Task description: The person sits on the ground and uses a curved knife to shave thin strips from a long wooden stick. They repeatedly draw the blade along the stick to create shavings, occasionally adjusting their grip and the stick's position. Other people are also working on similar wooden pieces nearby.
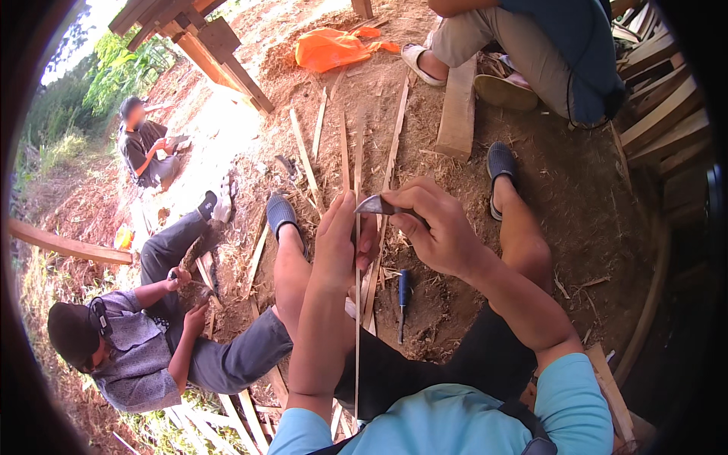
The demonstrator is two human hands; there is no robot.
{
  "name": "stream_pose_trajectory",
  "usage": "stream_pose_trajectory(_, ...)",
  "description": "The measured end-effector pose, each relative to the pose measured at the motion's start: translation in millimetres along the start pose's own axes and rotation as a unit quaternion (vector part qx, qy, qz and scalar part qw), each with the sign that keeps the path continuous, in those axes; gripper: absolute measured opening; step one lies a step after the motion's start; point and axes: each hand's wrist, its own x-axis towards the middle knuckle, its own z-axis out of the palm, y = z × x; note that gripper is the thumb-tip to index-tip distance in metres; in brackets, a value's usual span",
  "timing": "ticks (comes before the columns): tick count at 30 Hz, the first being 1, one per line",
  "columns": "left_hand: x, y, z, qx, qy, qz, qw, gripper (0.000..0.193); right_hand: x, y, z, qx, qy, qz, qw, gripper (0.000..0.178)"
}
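My left hand [335,236] is closed around a long, thin wooden strip [357,334], which runs from the ground ahead back toward my lap. In my right hand [444,231] is a small knife with a short curved blade [370,204], its handle mostly hidden by the fingers. The blade lies across the strip, right beside my left fingertips. Whether its edge bites into the wood cannot be made out. Both hands are close together above the ground between my knees.
A blue-handled tool [403,290] lies on the dirt below my hands. Loose wooden strips [305,155] and shavings surround it. Ahead are a wooden beam [458,114], an orange plastic bag [334,50] and a seated person [546,45]. Another person [144,341] sits close on the left; timber [667,114] is stacked right.
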Motion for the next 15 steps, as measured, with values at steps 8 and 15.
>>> stream_pose_trajectory(8,-1,-4,-4,-0.013,-0.013,-0.008,1.0,0.033,1,3,2,0.014,-0.064,0.021,0.998,0.019)
stream_pose_trajectory(15,3,-15,-4,0.024,0.004,0.012,1.0,0.034,4,10,2,-0.024,-0.031,0.002,0.999,0.02)
